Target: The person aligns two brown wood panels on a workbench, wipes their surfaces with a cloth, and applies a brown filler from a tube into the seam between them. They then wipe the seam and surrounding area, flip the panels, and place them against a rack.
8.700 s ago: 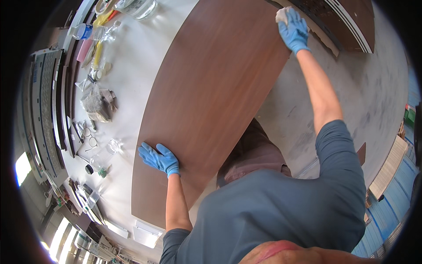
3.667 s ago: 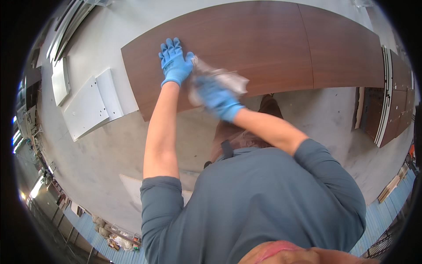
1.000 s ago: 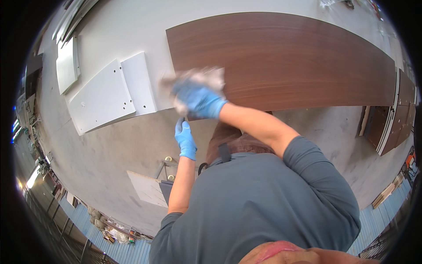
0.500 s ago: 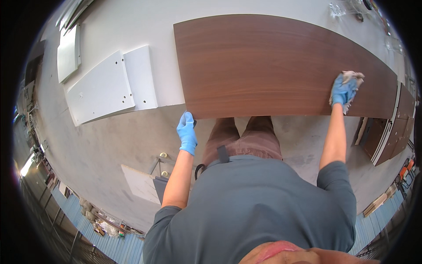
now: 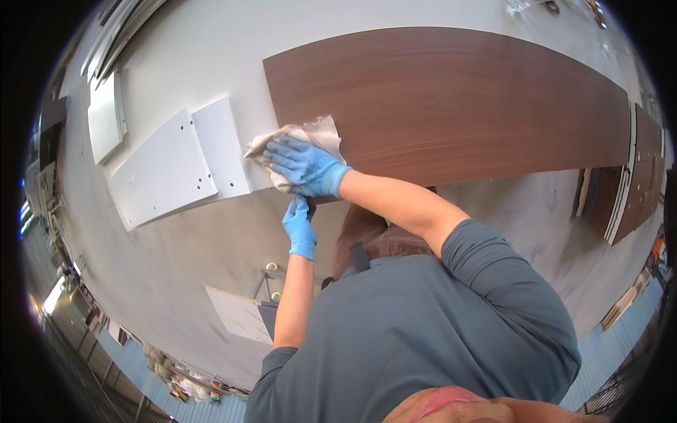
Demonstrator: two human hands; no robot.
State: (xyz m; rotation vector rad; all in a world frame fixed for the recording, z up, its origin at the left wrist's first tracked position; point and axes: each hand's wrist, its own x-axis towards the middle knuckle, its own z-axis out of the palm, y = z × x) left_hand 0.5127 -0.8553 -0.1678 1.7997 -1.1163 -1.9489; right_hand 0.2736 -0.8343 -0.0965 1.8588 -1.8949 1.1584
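A long brown wood-grain panel (image 5: pixel 451 106) lies flat across the white work surface in front of me. At its left end, my right hand (image 5: pixel 305 166), in a blue glove, presses a crumpled off-white cloth (image 5: pixel 323 134) against it, fingers laid over the fabric. The right forearm crosses over the near edge. Just below the cloth, my left hand (image 5: pixel 300 229), also blue-gloved, is closed on the panel's near left corner. The cloth and right hand hide that corner and part of the left fingertips.
Two white boards with holes (image 5: pixel 166 169) lie left of the panel, overlapping. More white pieces (image 5: pixel 106 116) are stacked farther left. Brown boards (image 5: pixel 638 169) stand beyond the right end. Clear plastic wrapping (image 5: pixel 518 7) lies at the back right. A wheeled cart (image 5: pixel 240 310) stands by my left side.
My right hand has swept the cloth from the panel's right end to its left end. My left hand stays at the near left corner. The view has shifted slightly.
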